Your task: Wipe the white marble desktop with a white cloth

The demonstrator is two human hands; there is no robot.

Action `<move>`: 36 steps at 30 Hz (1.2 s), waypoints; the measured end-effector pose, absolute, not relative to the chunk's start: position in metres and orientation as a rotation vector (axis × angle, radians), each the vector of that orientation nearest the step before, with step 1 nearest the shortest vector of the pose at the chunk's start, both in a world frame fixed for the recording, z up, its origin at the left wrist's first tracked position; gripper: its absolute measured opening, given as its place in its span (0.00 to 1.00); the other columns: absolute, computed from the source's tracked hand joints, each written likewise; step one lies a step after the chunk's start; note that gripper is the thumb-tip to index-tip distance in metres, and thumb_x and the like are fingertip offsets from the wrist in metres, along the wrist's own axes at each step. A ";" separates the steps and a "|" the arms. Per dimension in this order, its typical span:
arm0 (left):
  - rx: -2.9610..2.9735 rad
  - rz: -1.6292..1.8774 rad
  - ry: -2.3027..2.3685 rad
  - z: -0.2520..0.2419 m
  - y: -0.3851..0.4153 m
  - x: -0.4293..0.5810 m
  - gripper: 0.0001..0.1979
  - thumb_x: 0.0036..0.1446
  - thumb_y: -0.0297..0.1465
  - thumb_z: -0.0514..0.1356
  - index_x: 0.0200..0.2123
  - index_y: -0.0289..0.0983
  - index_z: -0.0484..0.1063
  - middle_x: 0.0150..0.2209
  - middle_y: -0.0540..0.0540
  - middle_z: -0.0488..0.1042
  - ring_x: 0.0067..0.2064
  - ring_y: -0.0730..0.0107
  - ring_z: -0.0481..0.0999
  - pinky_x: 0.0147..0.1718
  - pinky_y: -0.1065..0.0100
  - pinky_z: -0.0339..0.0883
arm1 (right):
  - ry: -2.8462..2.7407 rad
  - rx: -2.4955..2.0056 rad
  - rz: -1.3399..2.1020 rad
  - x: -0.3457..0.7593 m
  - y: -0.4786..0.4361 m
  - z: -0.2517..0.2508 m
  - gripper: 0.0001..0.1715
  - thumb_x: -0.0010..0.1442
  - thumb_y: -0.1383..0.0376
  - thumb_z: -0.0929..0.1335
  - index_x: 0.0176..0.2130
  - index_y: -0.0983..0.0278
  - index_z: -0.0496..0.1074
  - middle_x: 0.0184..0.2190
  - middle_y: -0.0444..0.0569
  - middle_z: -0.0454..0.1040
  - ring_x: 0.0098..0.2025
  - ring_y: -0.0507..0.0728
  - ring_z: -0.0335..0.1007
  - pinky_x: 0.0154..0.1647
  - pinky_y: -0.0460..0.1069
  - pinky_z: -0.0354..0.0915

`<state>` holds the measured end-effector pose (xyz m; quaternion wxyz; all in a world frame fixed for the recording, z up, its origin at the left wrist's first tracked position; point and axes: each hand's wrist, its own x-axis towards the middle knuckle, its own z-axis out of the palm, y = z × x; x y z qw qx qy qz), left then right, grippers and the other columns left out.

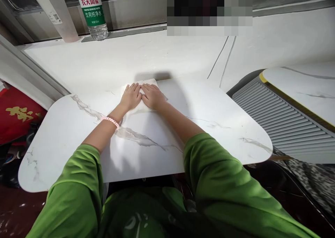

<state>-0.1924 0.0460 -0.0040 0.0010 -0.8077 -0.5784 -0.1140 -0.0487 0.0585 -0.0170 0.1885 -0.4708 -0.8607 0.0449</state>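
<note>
The left hand (133, 97) and right hand (153, 96) hide part of the white cloth (143, 107). The top edge cuts off the water bottle (94, 14) and tall tube (60, 16). Big blurry squares (209, 11) cover something at the far side.

L arm (101, 133) & R arm (180, 121) reach fwd, angled in twd each other, w/ L hand (131, 97) & R hand (154, 96) flat side by side, palms dn, fingers (135, 87) extended fwd, thumbs v. close tog.

Indoor room, shop or home unclear | marble-patterned table (222, 140) | ribbed-front counter (285, 110) | water bottle (92, 16) on window ledge (136, 31)
</note>
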 end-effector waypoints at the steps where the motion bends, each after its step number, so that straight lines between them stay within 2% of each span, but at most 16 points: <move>1: -2.530 -0.345 -1.825 -0.003 0.037 -0.189 0.25 0.66 0.26 0.45 0.64 0.26 0.58 0.67 0.36 0.57 0.69 0.56 0.53 0.68 0.54 0.41 | -2.436 -1.319 0.123 -0.046 0.052 -0.017 0.34 0.63 0.66 0.54 0.63 0.79 0.60 0.65 0.61 0.61 0.68 0.64 0.53 0.69 0.60 0.46; 6: -2.508 -0.353 -1.827 -0.005 -0.026 -0.162 0.26 0.67 0.29 0.43 0.65 0.25 0.57 0.68 0.33 0.56 0.70 0.52 0.52 0.68 0.50 0.42 | -2.540 -1.235 0.092 -0.015 -0.004 -0.014 0.34 0.65 0.64 0.52 0.64 0.80 0.58 0.66 0.63 0.59 0.69 0.64 0.52 0.70 0.60 0.47; 10: -2.631 -0.335 -1.758 -0.004 -0.082 -0.128 0.29 0.66 0.31 0.44 0.67 0.24 0.52 0.70 0.34 0.47 0.72 0.53 0.43 0.69 0.50 0.38 | -2.574 -1.200 0.031 0.029 -0.065 -0.017 0.34 0.67 0.62 0.52 0.65 0.77 0.58 0.67 0.62 0.58 0.70 0.62 0.50 0.70 0.61 0.48; 14: -2.830 -0.285 -1.550 0.001 -0.109 -0.080 0.30 0.66 0.33 0.45 0.67 0.25 0.53 0.71 0.34 0.46 0.72 0.51 0.39 0.69 0.46 0.31 | -2.505 -1.410 0.016 0.084 -0.114 -0.025 0.35 0.66 0.61 0.52 0.68 0.73 0.54 0.67 0.60 0.56 0.70 0.64 0.49 0.68 0.65 0.52; 18: -2.958 -0.241 -1.438 -0.001 -0.110 -0.017 0.29 0.67 0.35 0.44 0.67 0.27 0.55 0.70 0.37 0.50 0.72 0.50 0.44 0.69 0.47 0.38 | -2.339 -1.747 0.038 0.143 -0.134 -0.029 0.35 0.65 0.61 0.55 0.68 0.69 0.55 0.67 0.58 0.57 0.70 0.65 0.50 0.69 0.64 0.53; 23: -2.863 -0.341 -1.501 -0.010 -0.095 0.045 0.30 0.66 0.34 0.47 0.66 0.22 0.55 0.68 0.31 0.53 0.70 0.43 0.49 0.67 0.42 0.41 | -2.196 -1.724 0.024 0.196 -0.110 -0.034 0.37 0.58 0.69 0.56 0.66 0.63 0.60 0.64 0.52 0.64 0.68 0.62 0.56 0.70 0.62 0.52; 28: -2.802 -0.376 -1.612 -0.015 -0.052 0.064 0.29 0.65 0.33 0.47 0.66 0.23 0.55 0.68 0.31 0.53 0.70 0.43 0.48 0.67 0.41 0.39 | -2.232 -1.565 0.029 0.211 -0.051 -0.032 0.36 0.55 0.68 0.57 0.61 0.65 0.66 0.62 0.52 0.68 0.65 0.61 0.60 0.67 0.64 0.55; 33: -2.800 -0.310 -1.711 -0.011 0.012 0.059 0.29 0.65 0.30 0.45 0.66 0.23 0.54 0.69 0.32 0.51 0.70 0.46 0.47 0.68 0.45 0.39 | -2.202 -1.561 0.048 0.200 0.016 -0.028 0.34 0.53 0.68 0.57 0.58 0.68 0.69 0.60 0.55 0.69 0.64 0.62 0.61 0.66 0.63 0.56; 36: -2.826 -0.258 -1.725 -0.007 0.050 0.052 0.29 0.66 0.30 0.43 0.67 0.24 0.52 0.70 0.35 0.49 0.71 0.50 0.45 0.68 0.48 0.37 | -2.171 -1.578 0.047 0.192 0.054 -0.029 0.33 0.55 0.67 0.57 0.57 0.67 0.70 0.60 0.54 0.70 0.63 0.64 0.62 0.65 0.64 0.56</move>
